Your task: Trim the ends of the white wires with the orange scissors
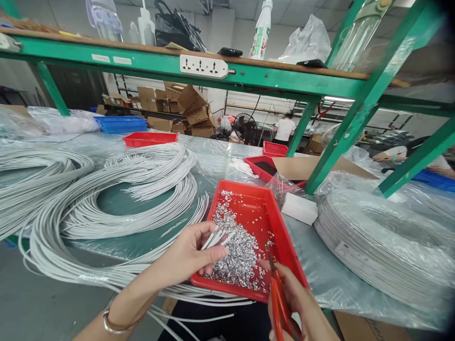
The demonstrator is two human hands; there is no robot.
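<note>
Several white cable ends [216, 237] are pinched between the thumb and fingers of my left hand [199, 251], above a red tray [261, 203]. Small silvery metal pieces [238, 255] lie heaped in that tray, thickest toward its near left side. My right hand [295, 298] is wrapped round the orange handles of a pair of pliers [276, 293]. The pliers' dark jaws point up and away over the tray's right part. Whether the jaws grip a piece is too small to tell. Long white cables [142, 222] lie in loops left of the tray.
A wrapped coil of cable [384, 241] lies on the right, with a small white box [299, 208] beside it. Green shelf posts [355, 128] rise behind. A power strip [204, 66] is fixed to the shelf edge. Further back are a blue tray [121, 124] and a red tray [150, 139].
</note>
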